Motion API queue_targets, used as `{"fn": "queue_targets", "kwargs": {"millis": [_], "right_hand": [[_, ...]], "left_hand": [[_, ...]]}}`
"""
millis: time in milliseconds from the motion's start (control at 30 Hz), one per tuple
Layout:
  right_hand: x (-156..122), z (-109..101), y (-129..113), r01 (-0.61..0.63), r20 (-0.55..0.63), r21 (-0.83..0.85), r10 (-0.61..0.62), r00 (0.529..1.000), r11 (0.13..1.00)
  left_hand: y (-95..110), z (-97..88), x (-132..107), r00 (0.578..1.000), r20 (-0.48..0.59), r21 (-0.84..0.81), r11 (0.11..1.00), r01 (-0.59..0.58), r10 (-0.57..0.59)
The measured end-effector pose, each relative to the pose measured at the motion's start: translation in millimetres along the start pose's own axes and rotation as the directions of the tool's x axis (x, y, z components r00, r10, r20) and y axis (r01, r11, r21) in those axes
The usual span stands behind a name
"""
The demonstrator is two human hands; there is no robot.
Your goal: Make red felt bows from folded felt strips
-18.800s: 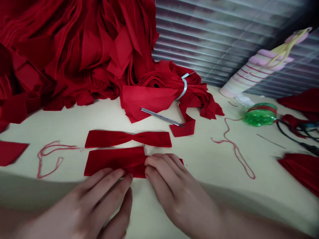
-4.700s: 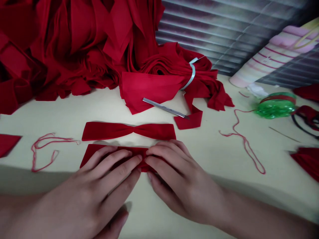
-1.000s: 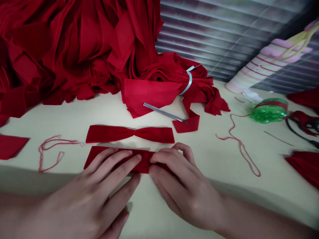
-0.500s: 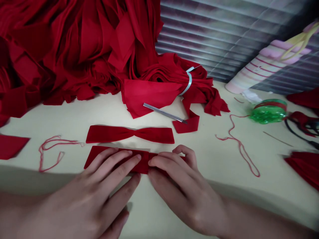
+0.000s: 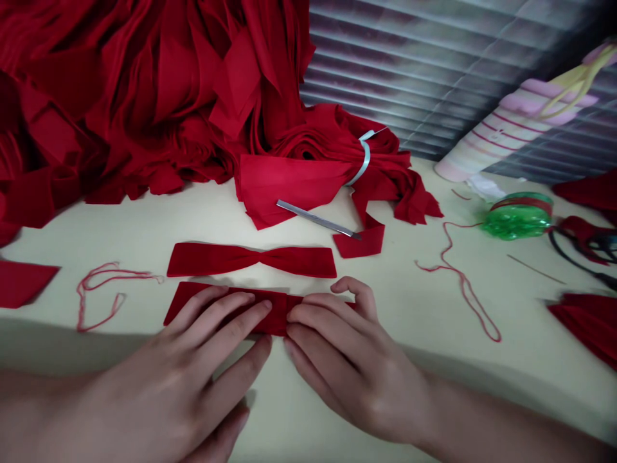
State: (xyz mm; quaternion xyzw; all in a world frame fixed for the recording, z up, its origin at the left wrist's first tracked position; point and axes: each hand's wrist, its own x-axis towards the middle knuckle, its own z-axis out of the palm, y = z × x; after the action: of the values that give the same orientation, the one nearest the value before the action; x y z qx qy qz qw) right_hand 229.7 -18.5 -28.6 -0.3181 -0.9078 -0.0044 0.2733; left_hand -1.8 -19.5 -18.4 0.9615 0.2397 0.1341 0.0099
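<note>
A folded red fabric strip (image 5: pixel 277 315) lies flat across the table in front of me, with an overlapping edge near its middle. My left hand (image 5: pixel 207 360) rests palm down on the strip's left half, fingers stretched and slightly apart. On the right half, my right hand (image 5: pixel 347 360) has its fingers bent and pressed together at the overlap, gripping the fabric; its little finger is raised. The strip's right end is mostly hidden under that hand. Just beyond lies a second red strip (image 5: pixel 216 260), pinched narrow at its middle like a bow.
A big heap of red fabric (image 5: pixel 144 96) fills the back left. Metal tweezers (image 5: pixel 318 219) lie before a tied bundle (image 5: pixel 328 141). Red threads (image 5: pixel 465 283) lie right, near a green thread spool (image 5: pixel 518 218); others (image 5: pixel 96 276) lie left. A pale striped bottle (image 5: pixel 501 132) leans by the blinds.
My right hand's fingers have shifted slightly at the overlap, and its little finger sits a bit higher. My left hand and the strips stay essentially in place.
</note>
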Motion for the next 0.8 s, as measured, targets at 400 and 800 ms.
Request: {"fn": "queue_targets", "kwargs": {"millis": [400,800], "right_hand": [[-0.9,0.4,5.1,0.032,0.028,0.001,-0.032,0.999,0.999],[-0.2,1.4,5.0,0.044,0.022,0.057,-0.045,0.999,0.997]], "left_hand": [[0.9,1.8,-2.3,1.000,0.000,-0.022,1.000,0.006,-0.006],[1.2,-0.9,1.7,1.000,0.002,-0.020,1.000,0.011,-0.011]]}}
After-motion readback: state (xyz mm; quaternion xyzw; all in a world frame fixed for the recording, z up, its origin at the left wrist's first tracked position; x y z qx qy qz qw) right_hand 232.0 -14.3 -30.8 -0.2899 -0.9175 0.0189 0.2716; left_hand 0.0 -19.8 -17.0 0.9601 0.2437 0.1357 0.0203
